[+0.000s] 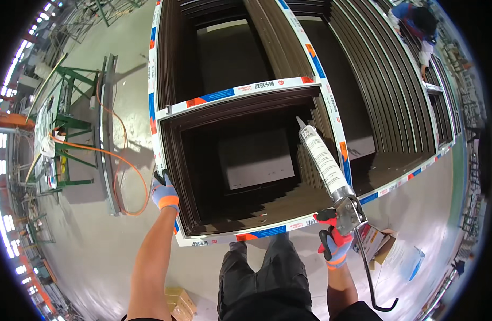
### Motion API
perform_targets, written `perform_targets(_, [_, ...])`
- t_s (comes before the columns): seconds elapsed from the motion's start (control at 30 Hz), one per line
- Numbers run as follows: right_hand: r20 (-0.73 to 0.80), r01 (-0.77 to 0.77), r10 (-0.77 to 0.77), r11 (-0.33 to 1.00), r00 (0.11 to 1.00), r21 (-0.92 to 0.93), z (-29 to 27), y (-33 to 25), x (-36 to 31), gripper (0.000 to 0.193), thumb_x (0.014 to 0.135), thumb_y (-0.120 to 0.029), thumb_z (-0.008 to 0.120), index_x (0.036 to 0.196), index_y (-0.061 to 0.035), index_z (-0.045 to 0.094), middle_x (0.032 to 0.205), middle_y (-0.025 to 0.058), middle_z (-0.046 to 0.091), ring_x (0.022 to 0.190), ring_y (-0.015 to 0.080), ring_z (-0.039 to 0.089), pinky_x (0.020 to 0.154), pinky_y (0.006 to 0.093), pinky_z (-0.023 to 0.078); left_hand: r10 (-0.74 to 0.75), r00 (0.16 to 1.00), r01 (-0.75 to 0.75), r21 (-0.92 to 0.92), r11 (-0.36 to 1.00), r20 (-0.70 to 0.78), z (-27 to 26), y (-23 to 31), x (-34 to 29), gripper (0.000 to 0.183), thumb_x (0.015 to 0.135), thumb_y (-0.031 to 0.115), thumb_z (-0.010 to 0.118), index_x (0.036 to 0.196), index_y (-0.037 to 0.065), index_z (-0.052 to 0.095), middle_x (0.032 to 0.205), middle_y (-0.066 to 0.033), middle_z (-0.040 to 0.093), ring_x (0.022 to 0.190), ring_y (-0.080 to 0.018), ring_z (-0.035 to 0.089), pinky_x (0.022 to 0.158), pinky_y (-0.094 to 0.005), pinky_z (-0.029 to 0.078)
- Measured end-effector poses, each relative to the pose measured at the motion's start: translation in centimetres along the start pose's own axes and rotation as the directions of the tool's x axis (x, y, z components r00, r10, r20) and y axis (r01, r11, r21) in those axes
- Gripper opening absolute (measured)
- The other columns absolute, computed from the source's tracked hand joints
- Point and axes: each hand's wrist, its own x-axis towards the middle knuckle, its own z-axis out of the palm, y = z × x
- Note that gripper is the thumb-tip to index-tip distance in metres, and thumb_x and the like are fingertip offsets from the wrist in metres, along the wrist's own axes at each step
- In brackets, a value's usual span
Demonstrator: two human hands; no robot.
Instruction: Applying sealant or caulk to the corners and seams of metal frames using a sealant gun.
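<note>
A stack of dark window frames with white, blue and orange protective tape (pixel 224 96) lies in front of me. At its left outer edge my gloved left hand (pixel 164 192) grips the frame, the dark fingertips resting on the taped side. My right hand (pixel 334 241), in a blue glove with red and black fingers, is closed round the handle of a caulking gun (pixel 348 211). A white sealant tube (pixel 324 160) sits in the gun. Its pointed nozzle (pixel 300 122) is over the opening of the near pane, beside the frame's middle bar. The gun's hooked rod (pixel 371 278) extends back toward me.
Further frames (pixel 379 80) are stacked at the right, where another person (pixel 417 24) bends over them. Green trestles (pixel 69 123), a long metal profile (pixel 108 134) and an orange hose (pixel 129 160) are at the left. Cardboard boxes (pixel 180 305) stand on the floor.
</note>
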Motion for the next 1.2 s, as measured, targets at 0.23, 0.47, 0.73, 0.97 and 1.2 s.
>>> perform_targets(0.23, [-0.026, 0.634, -0.663, 0.726, 0.748, -0.264, 4.2, 3.6, -0.9, 0.06, 0.07, -0.012, 0.08, 0.123, -0.0029, 0.053, 0.112, 0.0175, 0.061, 0.103, 0.0345, 0.06, 0.087, 0.0401, 0.05, 0.045, 0.999, -0.046, -0.117, 0.992, -0.015, 1.0, -1.5, 1.0, 0.055, 0.097, 0.041, 0.05, 0.137, 0.004, 0.045, 0.13, -0.0209, 0.057, 0.115, -0.037, 0.056, 0.097, -0.0435, 0.045])
perform_targets(0.47, [0.131, 0.623, -0.696, 0.523, 0.706, -0.582, 5.5, 2.8, 2.2, 0.045, 0.066, -0.006, 0.069, 0.109, -0.0012, 0.055, 0.105, 0.0194, 0.06, 0.096, 0.041, 0.06, 0.085, 0.0481, 0.049, 0.076, 0.995, -0.085, -0.161, 0.983, -0.064, 0.3, 3.0, 5.1, 0.067, 0.094, 0.05, 0.052, 0.136, -0.001, 0.044, 0.131, -0.0224, 0.053, 0.123, -0.0358, 0.05, 0.104, -0.0436, 0.039])
perform_targets(0.73, [0.218, 0.626, -0.67, 0.458, 0.71, -0.631, 6.2, 3.3, 7.2, 0.055, 0.057, -0.009, 0.066, 0.11, -0.0003, 0.055, 0.107, 0.0198, 0.058, 0.1, 0.0412, 0.057, 0.09, 0.0474, 0.047, 0.083, 0.98, -0.074, 0.057, 0.996, -0.182, 1.6, 3.7, 5.9, 0.065, 0.094, 0.048, 0.054, 0.137, 0.0, 0.043, 0.135, -0.0206, 0.051, 0.125, -0.0347, 0.049, 0.105, -0.0426, 0.04])
perform_targets(0.97, [0.242, 0.655, -0.693, 0.424, 0.679, -0.625, 6.0, 3.7, 9.3, 0.054, 0.059, -0.01, 0.067, 0.11, 0.0022, 0.054, 0.107, 0.0206, 0.057, 0.097, 0.0415, 0.057, 0.091, 0.0497, 0.047, 0.084, 0.987, -0.075, 0.07, 0.995, -0.136, 0.8, 4.8, 5.7, 0.063, 0.096, 0.046, 0.052, 0.136, -0.002, 0.044, 0.133, -0.0215, 0.053, 0.123, -0.0346, 0.051, 0.103, -0.0415, 0.042])
perform_targets(1.2, [0.244, 0.644, -0.69, 0.406, 0.681, -0.648, 6.8, 3.9, 10.6, 0.055, 0.058, -0.009, 0.065, 0.111, 0.0025, 0.053, 0.106, 0.0204, 0.058, 0.096, 0.0411, 0.057, 0.09, 0.05, 0.047, 0.079, 0.989, -0.082, -0.02, 0.996, -0.129, 0.1, 5.4, 5.1, 0.059, 0.096, 0.044, 0.053, 0.133, -0.001, 0.048, 0.128, -0.0205, 0.056, 0.117, -0.0358, 0.054, 0.099, -0.043, 0.043])
